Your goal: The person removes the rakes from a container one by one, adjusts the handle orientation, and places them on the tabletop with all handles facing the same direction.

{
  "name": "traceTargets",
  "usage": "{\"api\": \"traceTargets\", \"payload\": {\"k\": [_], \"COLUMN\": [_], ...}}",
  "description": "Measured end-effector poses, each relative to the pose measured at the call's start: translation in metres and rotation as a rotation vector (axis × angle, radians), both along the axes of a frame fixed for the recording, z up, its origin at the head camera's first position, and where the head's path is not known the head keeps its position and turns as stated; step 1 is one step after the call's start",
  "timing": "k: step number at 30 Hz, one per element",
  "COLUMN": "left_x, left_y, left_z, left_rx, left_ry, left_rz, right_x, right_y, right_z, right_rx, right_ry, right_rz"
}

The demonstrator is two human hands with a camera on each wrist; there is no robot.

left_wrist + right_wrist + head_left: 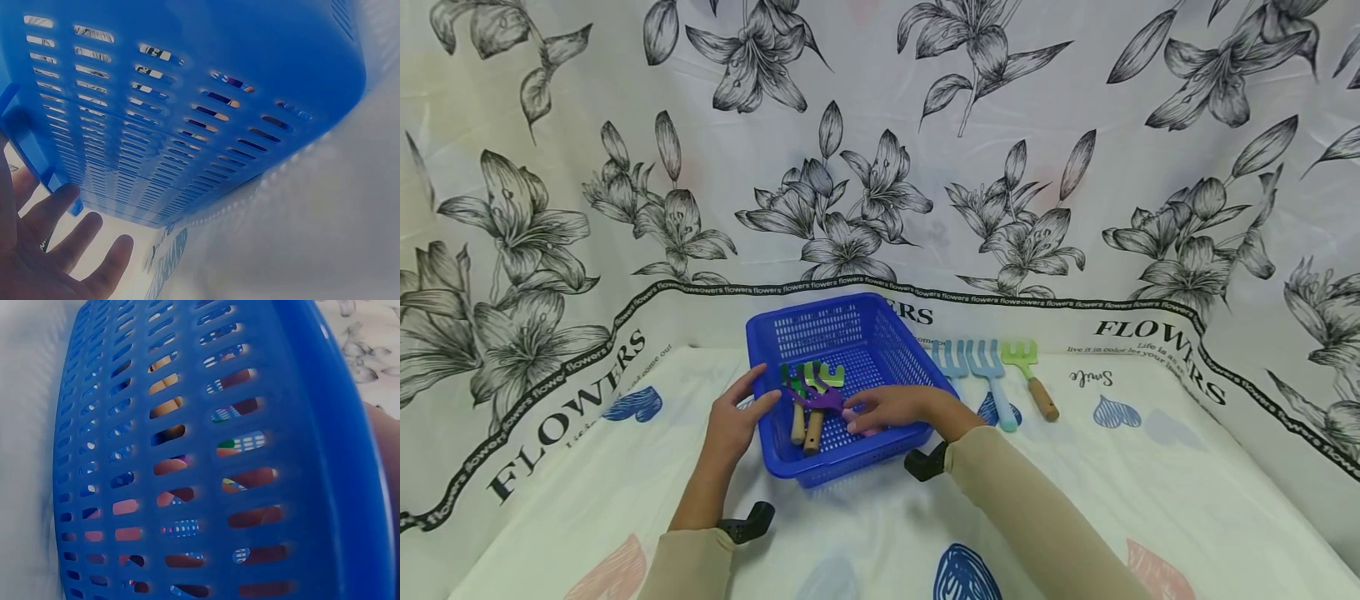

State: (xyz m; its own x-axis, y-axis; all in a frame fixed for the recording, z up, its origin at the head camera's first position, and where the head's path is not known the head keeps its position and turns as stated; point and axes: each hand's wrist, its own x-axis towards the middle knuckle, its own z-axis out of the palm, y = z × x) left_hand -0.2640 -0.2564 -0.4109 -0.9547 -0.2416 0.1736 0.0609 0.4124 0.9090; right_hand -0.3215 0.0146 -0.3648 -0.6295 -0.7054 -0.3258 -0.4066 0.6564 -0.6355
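Note:
A blue plastic basket with slotted walls stands tilted in the middle. My left hand is at its left rim; in the left wrist view the fingers of that hand are spread beside the outer wall. Reaching over the near right side, my right hand holds a purple toy hand rake with a pinkish handle inside the basket. Beside it lie a dark green rake and a light green rake with wooden handles. In the right wrist view, the basket wall mostly hides the right hand.
Right of the basket, two light blue rakes and a light green rake with a wooden handle lie on the white printed cloth. A flower-patterned curtain rises behind.

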Motion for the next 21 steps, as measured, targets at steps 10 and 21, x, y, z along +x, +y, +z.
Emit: {"api": "traceTargets", "payload": {"k": [10, 21], "left_x": [-0.0016, 0.0021], "left_y": [0.0001, -0.0001], "left_z": [-0.0035, 0.0012], "left_rx": [-0.004, -0.007], "left_ry": [0.015, -0.015], "left_rz": [0.016, -0.009], "right_x": [0.0011, 0.001], "right_y": [0.0015, 0.0066], "right_z": [-0.0006, 0.0002], "right_rx": [-0.114, -0.263], "right_ry": [0.02, 0.138], "right_rz": [-0.086, -0.112]}}
